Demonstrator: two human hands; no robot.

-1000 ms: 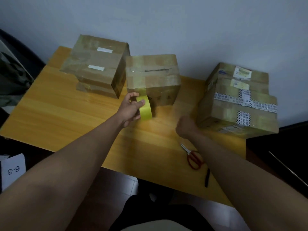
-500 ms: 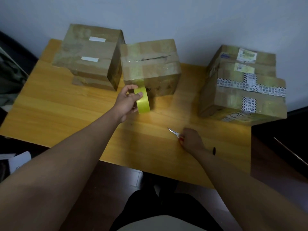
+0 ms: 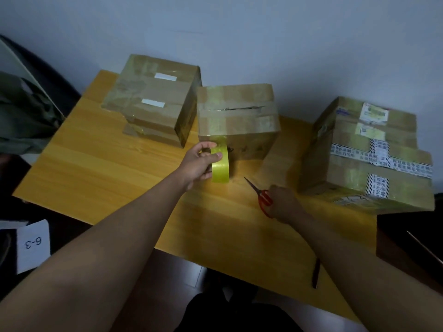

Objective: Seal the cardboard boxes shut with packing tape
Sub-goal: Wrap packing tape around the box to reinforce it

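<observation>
Right at the middle box's near face, the left hand grips the yellow-green packing tape roll, thumb across its outer band and fingers curled through the core; a strip runs from the roll up onto the middle cardboard box. Beside it, the right hand is curled around the red-handled scissors, blades together, pointing toward the roll. Flanking boxes stand on the wooden table: the left box and right box. A black pen lies near the table's front edge.
</observation>
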